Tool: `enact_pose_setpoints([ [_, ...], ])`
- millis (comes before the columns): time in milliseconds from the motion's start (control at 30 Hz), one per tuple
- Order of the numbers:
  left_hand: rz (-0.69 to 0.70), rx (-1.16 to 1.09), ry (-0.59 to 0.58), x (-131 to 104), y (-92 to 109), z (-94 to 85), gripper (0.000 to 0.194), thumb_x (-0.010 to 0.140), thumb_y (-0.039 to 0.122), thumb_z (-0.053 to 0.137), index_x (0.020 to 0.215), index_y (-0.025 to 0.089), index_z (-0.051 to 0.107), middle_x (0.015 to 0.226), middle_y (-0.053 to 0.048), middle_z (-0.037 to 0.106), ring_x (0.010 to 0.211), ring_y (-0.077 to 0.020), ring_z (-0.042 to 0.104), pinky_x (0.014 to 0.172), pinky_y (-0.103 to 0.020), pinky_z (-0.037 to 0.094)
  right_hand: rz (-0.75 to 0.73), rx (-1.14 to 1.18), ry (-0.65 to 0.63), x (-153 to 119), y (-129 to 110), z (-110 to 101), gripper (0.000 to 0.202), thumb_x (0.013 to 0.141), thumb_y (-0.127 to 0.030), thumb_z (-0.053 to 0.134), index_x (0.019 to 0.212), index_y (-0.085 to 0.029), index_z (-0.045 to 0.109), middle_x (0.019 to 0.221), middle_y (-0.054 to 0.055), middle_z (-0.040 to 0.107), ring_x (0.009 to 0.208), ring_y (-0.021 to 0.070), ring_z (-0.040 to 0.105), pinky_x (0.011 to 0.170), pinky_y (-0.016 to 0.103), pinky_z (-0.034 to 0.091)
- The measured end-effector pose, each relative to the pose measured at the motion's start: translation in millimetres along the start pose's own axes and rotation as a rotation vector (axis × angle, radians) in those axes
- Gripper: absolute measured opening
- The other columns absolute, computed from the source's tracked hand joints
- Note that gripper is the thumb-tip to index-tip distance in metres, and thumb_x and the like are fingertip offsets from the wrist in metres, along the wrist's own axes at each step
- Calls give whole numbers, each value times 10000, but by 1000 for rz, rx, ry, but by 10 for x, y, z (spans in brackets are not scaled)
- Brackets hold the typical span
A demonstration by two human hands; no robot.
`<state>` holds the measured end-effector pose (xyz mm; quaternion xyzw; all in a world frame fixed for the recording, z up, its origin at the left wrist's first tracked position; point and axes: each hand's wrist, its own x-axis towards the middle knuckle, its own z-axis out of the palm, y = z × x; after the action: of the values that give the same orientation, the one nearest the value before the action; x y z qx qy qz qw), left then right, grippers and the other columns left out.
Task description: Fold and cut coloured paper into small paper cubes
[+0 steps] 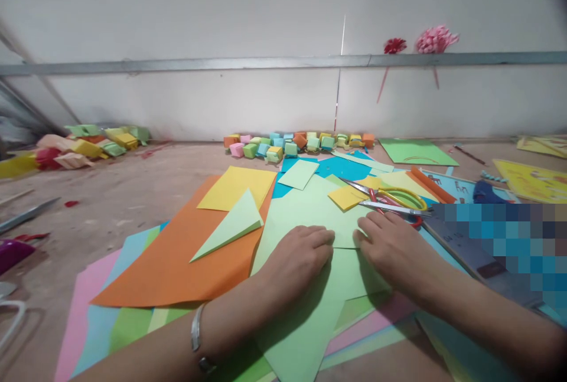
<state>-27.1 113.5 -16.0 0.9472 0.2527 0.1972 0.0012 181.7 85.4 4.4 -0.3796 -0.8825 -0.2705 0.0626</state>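
Observation:
My left hand (295, 261) rests on light green paper (295, 329), its fingers drawn together and curled at the paper. Across from it, my right hand (394, 246) has bent fingers on the same light green paper. An edge or fold line in a smaller light green piece (348, 273) runs between the two hands; the thumbs are hidden. Red-handled and yellow-handled scissors (398, 199) lie just beyond my right hand. To the left, a folded light green triangle (230, 228) sits on orange paper (177, 252), below a yellow sheet (234, 187).
Small folded paper boxes (290, 149) line the wall, with a second pile of folded pieces (88, 149) at far left. A knife-like blade (26, 216) lies at the left edge. Green card (419, 152) lies back right, near a blue tool (491, 193).

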Motion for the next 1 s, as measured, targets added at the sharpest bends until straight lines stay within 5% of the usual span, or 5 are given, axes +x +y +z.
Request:
enact_pose_setpoints([
  [167,-30,-17,-46,-5,25,3,214,957,106,415,896,154,614,963,-73,699,836,-186,637,763,-346,508,3,36,119,30,-351,70,431,863,-42,400,1243,-2,599,1168,213,683,1030,274,637,810,395,500],
  [433,-81,156,-200,21,44,-55,221,946,75,376,867,162,563,921,-52,654,704,-158,604,670,-321,450,77,-155,-38,-159,-303,191,449,743,-35,485,1144,-6,685,1113,244,704,1002,328,678,879,460,504],
  [567,-65,130,-166,15,41,-59,260,928,112,425,1143,178,555,1031,-68,667,810,-186,621,690,-330,437,197,-328,-151,-175,-217,133,356,720,-22,511,980,-54,752,933,240,741,903,365,680,825,500,505],
  [733,-59,142,-205,17,35,-63,319,916,152,499,1229,190,548,1103,-85,663,879,-238,627,699,-373,457,69,-194,-14,-126,-328,77,401,699,-78,528,1037,-87,745,1189,197,685,1106,338,599,898,458,475],
  [1000,-193,-96,-40,-44,-5,-60,184,891,189,570,1058,206,645,1265,-121,603,1150,-302,551,887,-460,485,276,-111,-106,-97,-68,-78,214,594,21,571,539,-184,603,565,88,590,556,239,559,527,340,346],
])
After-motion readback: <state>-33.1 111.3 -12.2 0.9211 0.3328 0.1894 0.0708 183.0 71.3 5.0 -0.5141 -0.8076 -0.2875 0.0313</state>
